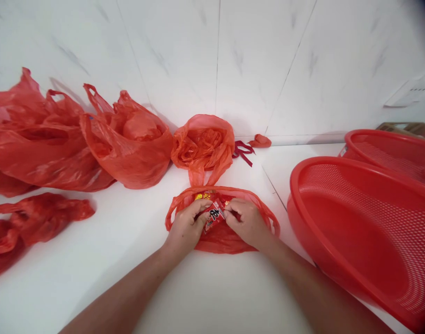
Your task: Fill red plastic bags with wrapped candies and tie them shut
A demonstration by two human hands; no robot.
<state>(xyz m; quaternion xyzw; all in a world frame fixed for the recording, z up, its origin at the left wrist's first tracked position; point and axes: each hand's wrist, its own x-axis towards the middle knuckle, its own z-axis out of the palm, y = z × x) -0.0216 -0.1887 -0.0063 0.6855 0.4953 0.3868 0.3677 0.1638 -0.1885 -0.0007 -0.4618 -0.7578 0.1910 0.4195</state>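
Note:
A small red snack packet (215,215) with a black character on a white patch is pinched between both hands. My left hand (189,221) is closed on its left end, thumb on top. My right hand (245,220) is closed at its upper right edge. Both hands are over the mouth of an open red plastic bag (226,243), whose handles lie at either side. Inside the bag, at the back, a yellow-and-red packet (203,196) shows. The fingers partly cover the held packet's ends.
Behind the bag sits an open red bag (205,144) of crumpled plastic. Fuller red bags (132,148) stand at the left, and a crumpled one (48,215) lies nearer. A dark red ribbon (243,152) lies by the tiled wall. Two red mesh baskets (351,241) stand at the right.

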